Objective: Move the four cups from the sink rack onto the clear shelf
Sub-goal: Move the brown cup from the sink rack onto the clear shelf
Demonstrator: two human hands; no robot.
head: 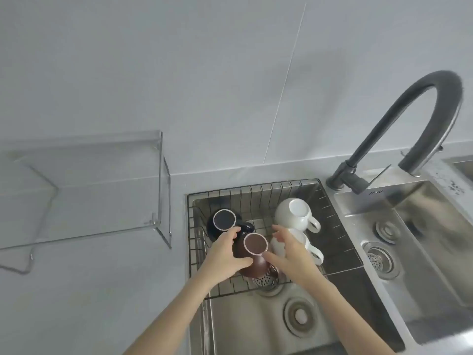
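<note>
Brown cup point(252, 254) upside down (base skyward), rack point(258, 187).

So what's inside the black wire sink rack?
Four upside-down cups: navy, brown, two white. Hands cover parts of two.

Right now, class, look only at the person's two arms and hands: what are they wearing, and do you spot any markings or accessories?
Both forearms are bare as far as the picture's bottom edge: no sleeves show. The left hand and right hand wear no gloves, and no rings, watch, bracelet or markings can be seen. Nails look short and unpainted, though the image is too soft to be sure.
</note>
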